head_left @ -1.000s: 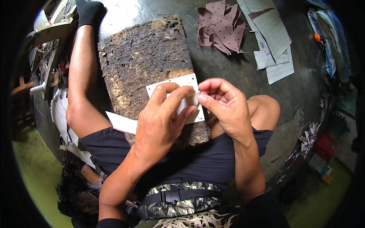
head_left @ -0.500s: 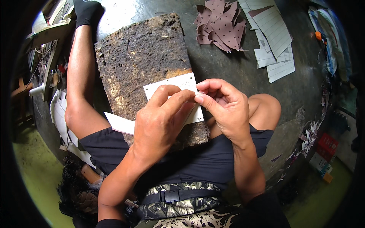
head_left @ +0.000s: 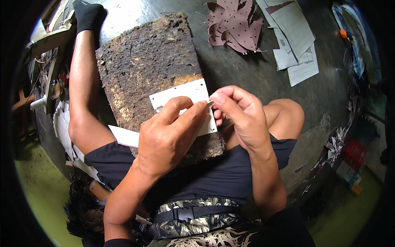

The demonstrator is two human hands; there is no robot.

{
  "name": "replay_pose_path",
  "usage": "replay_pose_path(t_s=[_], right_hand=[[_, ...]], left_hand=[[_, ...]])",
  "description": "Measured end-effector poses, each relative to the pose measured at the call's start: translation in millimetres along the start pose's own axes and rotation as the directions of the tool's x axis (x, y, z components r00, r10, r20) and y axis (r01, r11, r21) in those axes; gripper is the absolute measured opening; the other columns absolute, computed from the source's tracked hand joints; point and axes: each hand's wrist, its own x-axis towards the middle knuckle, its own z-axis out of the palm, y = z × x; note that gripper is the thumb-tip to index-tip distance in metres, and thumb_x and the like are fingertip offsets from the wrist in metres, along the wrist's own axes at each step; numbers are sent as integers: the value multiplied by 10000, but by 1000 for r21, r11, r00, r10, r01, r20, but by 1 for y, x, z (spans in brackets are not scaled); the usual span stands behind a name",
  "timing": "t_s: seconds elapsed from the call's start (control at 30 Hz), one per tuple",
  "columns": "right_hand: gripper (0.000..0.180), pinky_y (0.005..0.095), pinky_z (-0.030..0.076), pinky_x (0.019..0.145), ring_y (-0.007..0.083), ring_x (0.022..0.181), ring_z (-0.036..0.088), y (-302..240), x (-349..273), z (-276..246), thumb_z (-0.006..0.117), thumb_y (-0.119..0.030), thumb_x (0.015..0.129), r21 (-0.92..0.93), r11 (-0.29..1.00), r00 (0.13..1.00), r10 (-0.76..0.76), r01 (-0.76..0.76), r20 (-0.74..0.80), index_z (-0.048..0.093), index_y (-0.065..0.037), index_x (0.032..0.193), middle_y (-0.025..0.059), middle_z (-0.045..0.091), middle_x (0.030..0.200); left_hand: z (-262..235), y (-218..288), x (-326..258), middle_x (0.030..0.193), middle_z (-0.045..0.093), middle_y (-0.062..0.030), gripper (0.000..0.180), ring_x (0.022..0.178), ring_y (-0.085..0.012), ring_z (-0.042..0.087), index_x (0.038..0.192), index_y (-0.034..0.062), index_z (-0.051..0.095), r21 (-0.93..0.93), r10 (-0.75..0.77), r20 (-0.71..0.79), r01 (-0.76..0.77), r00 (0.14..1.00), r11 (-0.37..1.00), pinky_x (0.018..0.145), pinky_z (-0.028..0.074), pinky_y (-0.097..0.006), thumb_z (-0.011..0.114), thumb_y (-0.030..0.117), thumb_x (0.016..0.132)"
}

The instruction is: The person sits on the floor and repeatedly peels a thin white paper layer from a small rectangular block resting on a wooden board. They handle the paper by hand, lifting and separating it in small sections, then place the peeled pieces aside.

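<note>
1. The white card piece (head_left: 181,103) lies flat on the rough brown cutting slab (head_left: 144,66), at the slab's near end, just above the person's lap. Its long axis runs across the slab, tilted a little, with the right end farther from the person.
2. The left hand (head_left: 168,140) covers the card's near half from the slab's near side. Its fingers are pressed together, and the fingertips reach toward the card's right edge.
3. The right hand (head_left: 242,115) sits just off the slab's right edge, thumb and forefinger pinched together at that same right edge, touching the left fingertips. Whether they grip the card alone or some small tool as well, I cannot tell; the spot is hidden between the fingers.
4. Both hands meet at the card's right end, so neither is clearly nearer.
5. A second white strip (head_left: 123,136) pokes out from under the left wrist, at the slab's near left corner.
6. The slab rests on a dark grey floor (head_left: 238,70), across the seated person's bare legs.
7. Beyond the slab's far right corner lies a heap of dotted brown cut pieces (head_left: 234,24); farther right are pale paper sheets (head_left: 296,37).
</note>
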Motion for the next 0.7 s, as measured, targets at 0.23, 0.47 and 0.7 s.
replay_pose_path(t_s=[0.23, 0.47, 0.7], right_hand=[[184, 223, 582, 706, 46, 802, 673, 1, 4, 4, 796, -176, 1126, -22, 999, 999, 37, -37, -17, 774, 0, 1174, 0, 741, 964], [201, 213, 581, 701, 50, 801, 679, 6, 6, -3, 795, -188, 1132, 71, 995, 997, 71, -72, 21, 768, 1, 1196, 2, 739, 959], [217, 201, 556, 695, 42, 798, 665, 18, 11, -7, 782, -235, 1144, 107, 991, 995, 76, -83, 67, 745, -28, 1195, -15, 731, 961]], left_hand=[[-3, -1, 0, 1112, 717, -67, 357, 777, -217, 789, 1303, 89, 829, 4, 14, 32, -14, 999, 1000, 663, 633, -379, 874, 87, 948], [-1, -1, 1, 1102, 719, -49, 353, 737, -198, 761, 1289, 99, 838, 41, 21, 34, -23, 999, 999, 618, 598, -358, 883, 110, 940], [2, -8, 3, 1040, 724, -3, 320, 735, -191, 641, 1218, 141, 861, 125, 94, -18, -91, 995, 988, 576, 476, -350, 931, 154, 905]])
